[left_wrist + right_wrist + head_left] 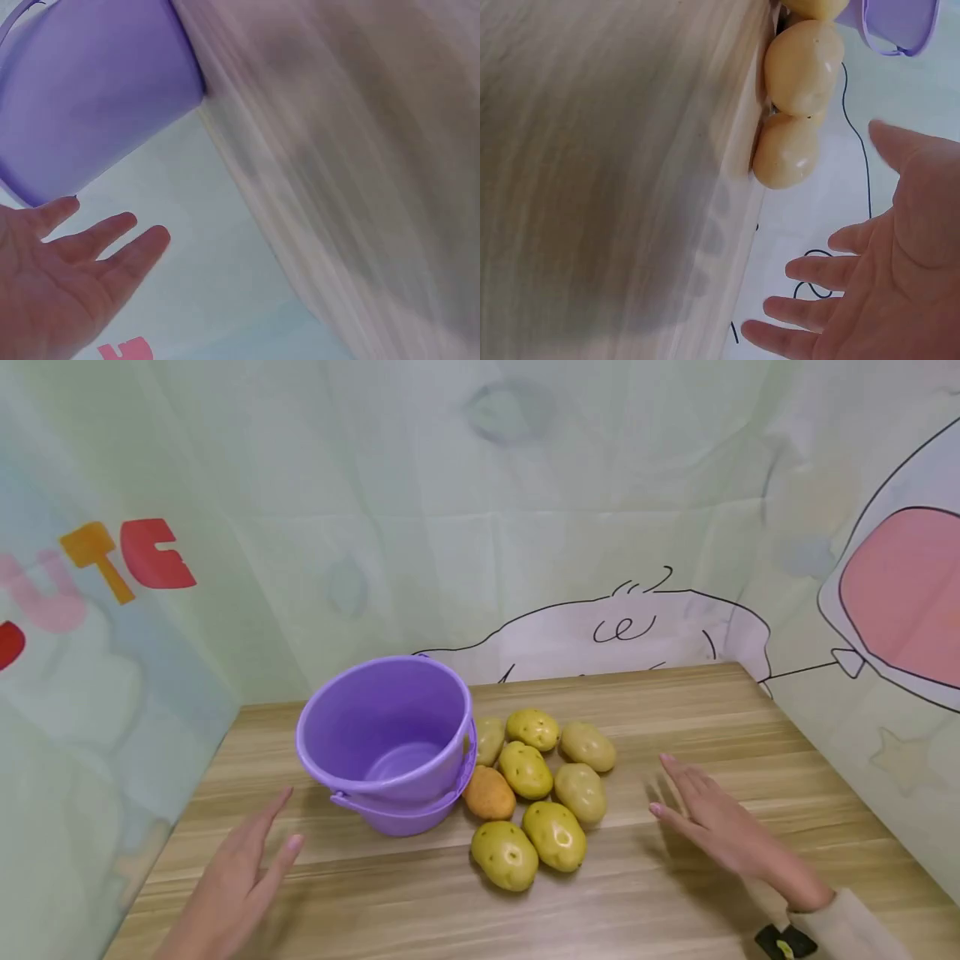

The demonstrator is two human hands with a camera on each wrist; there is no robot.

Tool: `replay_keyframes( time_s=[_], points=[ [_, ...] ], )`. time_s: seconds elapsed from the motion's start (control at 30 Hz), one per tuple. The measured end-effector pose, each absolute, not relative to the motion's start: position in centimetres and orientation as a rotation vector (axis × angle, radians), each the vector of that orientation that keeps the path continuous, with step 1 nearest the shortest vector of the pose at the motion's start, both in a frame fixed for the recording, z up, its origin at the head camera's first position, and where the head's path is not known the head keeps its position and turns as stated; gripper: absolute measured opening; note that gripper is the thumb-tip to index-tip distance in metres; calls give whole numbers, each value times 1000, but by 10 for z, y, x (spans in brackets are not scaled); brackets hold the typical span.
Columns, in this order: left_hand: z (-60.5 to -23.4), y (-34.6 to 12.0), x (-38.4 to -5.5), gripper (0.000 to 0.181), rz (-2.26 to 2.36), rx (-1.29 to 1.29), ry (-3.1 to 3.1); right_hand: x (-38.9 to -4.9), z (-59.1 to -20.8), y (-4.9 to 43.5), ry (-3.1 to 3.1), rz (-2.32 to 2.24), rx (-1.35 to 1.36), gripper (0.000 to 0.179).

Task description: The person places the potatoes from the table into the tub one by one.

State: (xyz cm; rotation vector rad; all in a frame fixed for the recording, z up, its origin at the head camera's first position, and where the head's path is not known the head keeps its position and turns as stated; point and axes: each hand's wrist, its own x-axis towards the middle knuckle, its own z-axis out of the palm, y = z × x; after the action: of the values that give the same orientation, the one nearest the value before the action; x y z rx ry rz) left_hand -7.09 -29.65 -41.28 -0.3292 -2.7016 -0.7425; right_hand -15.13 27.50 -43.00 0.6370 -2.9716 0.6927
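A purple bucket (405,806) stands upright on the wooden table, its handle hanging down at the front right and nothing visible inside. Against its right side lies a cluster of several potatoes (526,771), most yellow, some paler, and one orange-brown potato (489,793). My left hand (236,872) hovers left of the bucket with fingers extended, holding nothing; in the left wrist view its fingertips appear just below the bucket wall (97,90). My right hand (716,822) is held to the right of the potatoes, fingers straight and apart from them, as the right wrist view also shows.
The wooden table (360,902) ends at a back edge against a printed cloth backdrop (360,510) with drawings and letters. The cloth also flanks the table at left and right. A black item with a yellow mark (785,942) is at my right sleeve (847,927).
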Motion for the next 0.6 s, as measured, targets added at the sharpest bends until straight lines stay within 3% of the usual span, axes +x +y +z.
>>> replay_keyframes(
  time_s=[0.37, 0.6],
  points=[
    [-392, -283, -88, 45, -978, -211, -2485, -169, -425, 276, -2903, 975, 692, 56],
    [-378, -278, -105, 48, -1196, -80, -2410, -184, -423, 272, -2882, 1016, 680, 50]
  ],
)
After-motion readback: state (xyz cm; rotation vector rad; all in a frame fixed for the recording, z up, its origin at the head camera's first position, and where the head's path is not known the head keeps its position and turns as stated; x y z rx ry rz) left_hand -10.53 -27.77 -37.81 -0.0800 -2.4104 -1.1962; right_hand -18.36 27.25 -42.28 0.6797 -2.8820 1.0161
